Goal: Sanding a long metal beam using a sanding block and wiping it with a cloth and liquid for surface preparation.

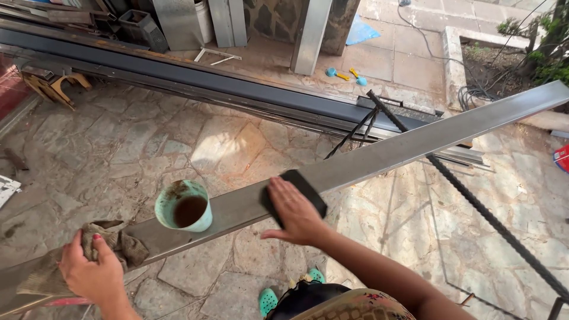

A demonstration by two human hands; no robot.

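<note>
Right hand [294, 212] lies flat, fingers spread and pressed down on a black pad [294, 192], likely a sanding or wiping block. No closed grasp here; the palm pins the pad against the top face of the long grey metal bar [415, 142], and that flat press would keep the full pad face on the metal. Only the pad's far corners show past the fingertips.

Left hand [95, 274] is curled over a dirty brown rag [118, 242], bunched on the near end of the same bar. Fingers wrap the cloth loosely, with the thumb side toward the camera; I cannot tell how tight the hold is. Weight on that end probably steadies the bar while the other hand works.

Between the two hands, closer to the right one, a pale green cup [184, 205] stands upright on the bar with dark liquid inside. It touches neither hand. Sitting there, it is within easy reach of both.

The bar runs diagonally away from the right hand toward the upper right, raised above the stone floor [130, 142]. A ribbed steel rod [474, 204] crosses under it beyond the right hand. More dark metal beams [195, 80] lie on the ground well beyond both hands. Green clogs [268, 301] show below the right forearm.
</note>
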